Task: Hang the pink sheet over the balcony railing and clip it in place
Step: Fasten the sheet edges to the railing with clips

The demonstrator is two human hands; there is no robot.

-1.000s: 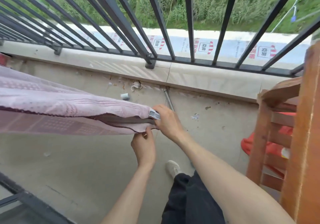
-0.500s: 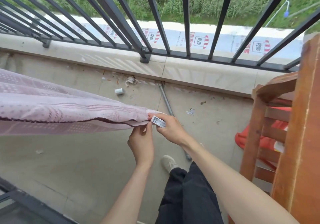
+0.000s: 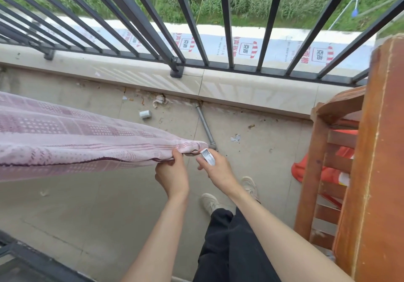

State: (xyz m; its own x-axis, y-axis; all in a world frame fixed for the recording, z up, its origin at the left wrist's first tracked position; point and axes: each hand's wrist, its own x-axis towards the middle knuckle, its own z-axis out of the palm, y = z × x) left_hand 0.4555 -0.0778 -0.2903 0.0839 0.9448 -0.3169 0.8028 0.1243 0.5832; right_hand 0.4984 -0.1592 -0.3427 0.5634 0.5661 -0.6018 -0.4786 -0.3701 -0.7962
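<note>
Stretching in from the left edge of the view, the pink woven sheet with its checked pattern (image 3: 65, 142) hung gathered above the concrete balcony floor (image 3: 87, 205), its bunched end pinched in the fingers of the left hand (image 3: 172, 175). Just beside that end, the right hand (image 3: 218, 172) held a small white perforated plastic clip (image 3: 208, 156) between thumb and fingers. A second before, the clip had been pressed right against the fabric's end; now it had drawn slightly back from the cloth, a small gap showing between them. That suggested the clip had not yet bitten onto this end, or was being reset for another try, so the clipping step looked unfinished. The black metal balcony railing (image 3: 227, 19) stood well apart from the hands, beyond a pale tiled ledge (image 3: 240, 89). A grey metal pipe (image 3: 204, 124) lay on the floor beneath the sheet's end, and a reddish-brown wooden chair (image 3: 371, 161) stood to the right.
</note>
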